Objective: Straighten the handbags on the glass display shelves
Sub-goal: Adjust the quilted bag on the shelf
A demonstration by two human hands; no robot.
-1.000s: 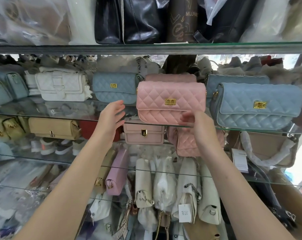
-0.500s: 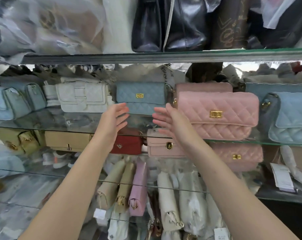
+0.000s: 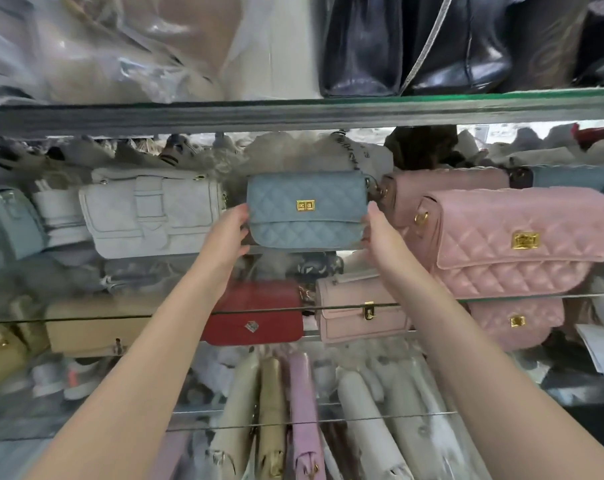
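Head view: a small blue bag (image 3: 307, 211) is seen a little above the centre of the picture, deep on the glass shelf (image 3: 598, 296). It is upright and its gold clasp (image 3: 305, 206) faces forward. The left hand (image 3: 226, 237) is clasped on the bag's short end at 9 o'clock, and the right hand (image 3: 380, 233) on the end at 3 o'clock. Whether the bag is lifted or rests on the glass cannot be told.

A white bag (image 3: 151, 216) stands just beside it at 9 o'clock. A large pink bag (image 3: 515, 242) stands at 4 o'clock, nearer to the front edge.

The step in hand is judged to be the squaring of this bag. Both ends should be held evenly, so that the bag is turned as one piece and the soft quilted body is not crushed. The bottom should be set flat and the front kept parallel to the shelf edge. The neighbours on both sides are close, so small movements are advised, and sliding hard on glass should be avoided.
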